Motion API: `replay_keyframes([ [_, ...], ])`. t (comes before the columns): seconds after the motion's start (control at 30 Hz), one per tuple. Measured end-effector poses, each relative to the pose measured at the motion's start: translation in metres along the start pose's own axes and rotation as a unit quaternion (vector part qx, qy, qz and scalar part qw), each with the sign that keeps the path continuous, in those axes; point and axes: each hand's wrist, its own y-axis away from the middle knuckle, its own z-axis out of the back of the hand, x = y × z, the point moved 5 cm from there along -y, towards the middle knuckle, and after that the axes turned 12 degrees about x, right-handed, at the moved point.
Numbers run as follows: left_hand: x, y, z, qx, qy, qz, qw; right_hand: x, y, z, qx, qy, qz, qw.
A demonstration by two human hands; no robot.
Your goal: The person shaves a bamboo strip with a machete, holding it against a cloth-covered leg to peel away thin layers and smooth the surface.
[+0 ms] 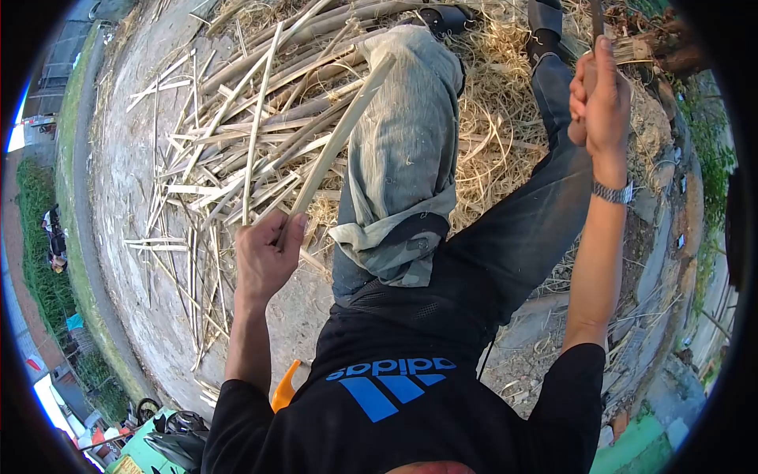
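My left hand is closed around the lower end of a split bamboo strip. The strip slants up to the right, and its upper end lies over the cloth that covers my leg. On the right, my right hand is raised and wrapped around the handle of a knife. The dark blade points upward, and its tip is out of view. A gap separates the knife from the strip.
Split bamboo pieces lie piled on the ground to the left of my legs. Curly shavings are heaped between and beyond my legs. An orange object is near my left elbow. A parked motorbike stands at the lower left.
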Motion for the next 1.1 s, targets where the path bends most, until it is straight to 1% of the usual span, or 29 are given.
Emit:
replay_keyframes([
  [0.03,-0.008,-0.004,0.001,0.005,-0.004,-0.018,1.000,0.015,0.015,-0.015,0.005,-0.047,-0.012,0.999],
  [0.1,-0.017,-0.011,0.001,0.005,-0.008,-0.042,0.999,0.022,0.044,-0.049,0.073,-0.065,0.078,0.992],
  [0.17,-0.022,-0.013,-0.001,0.008,0.000,-0.063,0.998,0.038,0.073,-0.079,0.164,0.044,0.097,0.981],
  [0.23,-0.029,-0.016,-0.011,0.002,0.020,-0.061,0.998,0.039,0.094,-0.104,0.217,0.179,0.110,0.953],
  [0.27,-0.029,-0.019,-0.020,0.016,0.046,-0.055,0.997,0.034,0.098,-0.111,0.215,0.180,0.111,0.954],
  [0.33,-0.025,-0.022,-0.037,0.038,0.074,-0.049,0.995,0.020,0.103,-0.127,0.241,0.267,0.108,0.927],
  [0.37,-0.025,-0.021,-0.041,0.037,0.076,-0.051,0.995,0.015,0.099,-0.128,0.240,0.269,0.109,0.926],
  [0.43,-0.028,-0.018,-0.048,0.032,0.084,-0.048,0.995,-0.002,0.078,-0.122,0.208,0.295,0.082,0.929],
  [0.47,-0.028,-0.017,-0.052,0.034,0.098,-0.039,0.994,-0.012,0.068,-0.119,0.216,0.284,0.079,0.931],
  [0.57,-0.025,-0.020,-0.060,0.032,0.099,-0.035,0.994,-0.006,0.069,-0.122,0.212,0.296,0.089,0.927],
  [0.6,-0.028,-0.020,-0.060,0.031,0.118,-0.030,0.992,-0.005,0.070,-0.121,0.209,0.295,0.090,0.928],
  [0.67,-0.025,-0.021,-0.061,0.026,0.106,-0.039,0.993,-0.004,0.078,-0.122,0.237,0.337,0.115,0.904],
  [0.7,-0.023,-0.015,-0.062,0.025,0.099,-0.039,0.994,-0.006,0.076,-0.120,0.241,0.335,0.108,0.904],
  [0.77,-0.028,-0.017,-0.059,0.017,0.107,-0.043,0.993,-0.008,0.053,-0.112,0.220,0.325,0.057,0.918],
  [0.83,-0.031,-0.020,-0.058,0.021,0.089,-0.046,0.995,-0.005,0.062,-0.119,0.210,0.299,0.085,0.927],
  [0.9,-0.026,-0.019,-0.061,0.011,0.100,-0.055,0.993,-0.001,0.082,-0.128,0.232,0.333,0.134,0.904],
  [0.93,-0.023,-0.014,-0.061,0.011,0.113,-0.058,0.992,-0.007,0.075,-0.123,0.233,0.353,0.138,0.896],
  [1.0,-0.023,-0.006,-0.054,0.030,0.107,-0.053,0.992,-0.028,0.032,-0.092,0.153,0.357,0.088,0.917],
  [1.03,-0.023,0.000,-0.051,0.040,0.105,-0.045,0.993,-0.036,0.007,-0.069,0.101,0.370,0.020,0.923],
  [1.07,-0.015,0.009,-0.051,0.038,0.105,-0.047,0.993,-0.058,-0.017,-0.046,0.068,0.346,-0.022,0.936],
  [1.1,-0.001,0.014,-0.052,0.026,0.091,-0.043,0.995,-0.061,-0.026,-0.027,0.045,0.310,0.008,0.950],
])
